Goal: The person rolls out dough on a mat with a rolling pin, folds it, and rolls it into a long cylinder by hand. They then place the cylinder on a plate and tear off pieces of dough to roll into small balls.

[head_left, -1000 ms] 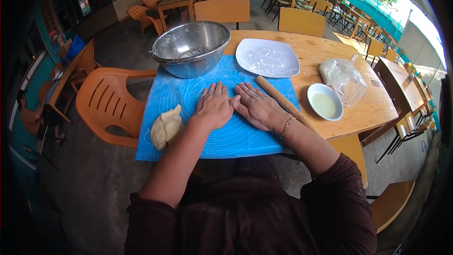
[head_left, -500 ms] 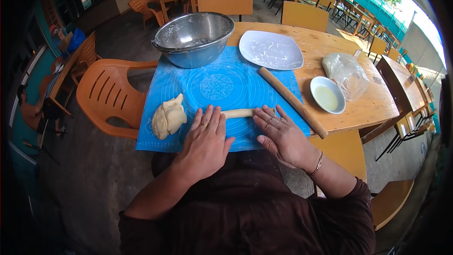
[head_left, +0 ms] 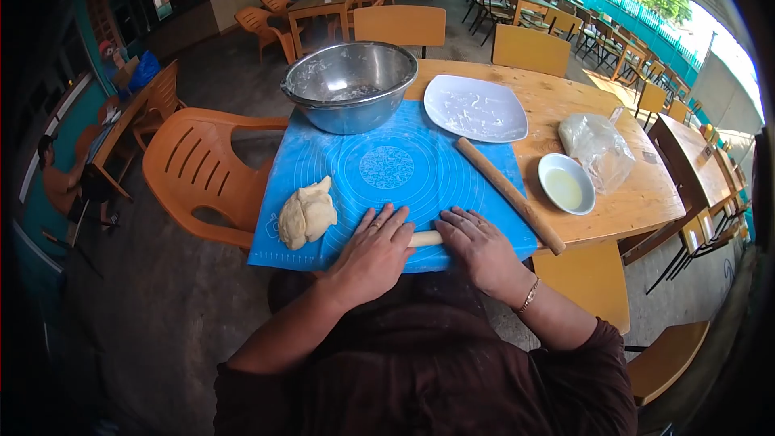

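Note:
A thin rope of dough (head_left: 425,238) lies near the front edge of the blue pastry mat (head_left: 323,157). My left hand (head_left: 378,250) rests flat over its left part, fingers stretched out. On its right part lies my right hand (head_left: 484,252), palm down with the fingers extended. Only the piece of dough between my hands shows; its ends are hidden beneath them. A larger lump of dough (head_left: 307,215) sits to the left of my left hand. To the right of my right hand a wooden rolling pin (head_left: 511,195) lies slantwise across the mat's edge.
A steel mixing bowl (head_left: 351,89) stands at the mat's back left. Beside it is a white plate (head_left: 475,109) dusted with flour. A small bowl of pale liquid (head_left: 567,184) and a plastic bag (head_left: 597,149) are on the right. An orange chair (head_left: 210,173) stands left. Another person sits far left.
Both hands have slid toward me along with the dough rope and come closer together, leaving a shorter stretch of dough visible. The camera view has shifted slightly.

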Action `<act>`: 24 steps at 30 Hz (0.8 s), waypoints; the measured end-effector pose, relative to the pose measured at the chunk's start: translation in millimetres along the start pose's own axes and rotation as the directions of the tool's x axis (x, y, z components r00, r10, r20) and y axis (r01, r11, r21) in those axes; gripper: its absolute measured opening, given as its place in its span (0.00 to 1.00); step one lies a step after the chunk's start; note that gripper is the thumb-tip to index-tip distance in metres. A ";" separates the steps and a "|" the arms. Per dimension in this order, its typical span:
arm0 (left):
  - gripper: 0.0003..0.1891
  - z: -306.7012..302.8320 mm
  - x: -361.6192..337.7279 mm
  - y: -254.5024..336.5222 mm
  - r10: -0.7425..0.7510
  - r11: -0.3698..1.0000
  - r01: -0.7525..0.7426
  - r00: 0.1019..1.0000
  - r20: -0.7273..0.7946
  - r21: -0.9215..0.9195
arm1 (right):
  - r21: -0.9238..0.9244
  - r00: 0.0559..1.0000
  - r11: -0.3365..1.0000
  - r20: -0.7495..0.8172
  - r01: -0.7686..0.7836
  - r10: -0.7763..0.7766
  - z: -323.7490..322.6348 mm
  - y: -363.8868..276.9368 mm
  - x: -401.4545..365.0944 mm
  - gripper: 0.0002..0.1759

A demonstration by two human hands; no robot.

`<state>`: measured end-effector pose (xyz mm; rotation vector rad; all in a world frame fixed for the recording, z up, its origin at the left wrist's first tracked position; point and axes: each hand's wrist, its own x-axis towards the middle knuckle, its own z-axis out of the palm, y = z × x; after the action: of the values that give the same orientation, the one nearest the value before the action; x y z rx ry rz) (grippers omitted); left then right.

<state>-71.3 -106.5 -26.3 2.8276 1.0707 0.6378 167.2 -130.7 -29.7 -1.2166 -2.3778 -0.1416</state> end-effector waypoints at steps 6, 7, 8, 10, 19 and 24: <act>0.11 -45.6 18.7 2.9 -0.098 0.984 0.111 0.990 0.100 -0.136 | 0.203 0.990 0.974 0.115 -0.105 0.083 -37.5 -5.2 20.3 0.18; 0.11 -48.4 27.8 -2.6 -0.089 0.983 0.088 0.996 -0.004 -0.164 | 0.166 0.998 0.984 0.014 -0.066 0.065 -38.6 -1.3 30.9 0.16; 0.11 -50.0 39.6 -10.5 -0.091 0.982 0.089 0.996 -0.006 -0.164 | 0.124 0.995 0.992 -0.088 -0.031 0.042 -38.8 3.1 41.7 0.15; 0.11 -46.7 61.1 -28.4 -0.083 0.991 0.054 0.967 -0.242 -0.123 | 0.084 0.986 0.996 -0.166 -0.017 0.030 -29.1 19.0 64.2 0.14; 0.13 -43.3 111.8 -56.2 -0.406 0.912 0.409 0.905 0.125 0.002 | 0.120 0.994 0.987 0.036 -0.104 0.100 9.5 57.0 115.3 0.17; 0.34 4.9 142.4 -61.1 -0.344 0.900 0.363 0.932 0.117 -0.241 | -0.060 0.968 0.998 0.253 0.021 -0.005 41.0 72.1 135.3 0.29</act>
<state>-11.4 32.1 8.8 2.3341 1.3336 0.5851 141.8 25.2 -14.2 -1.3164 -2.6178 -0.0686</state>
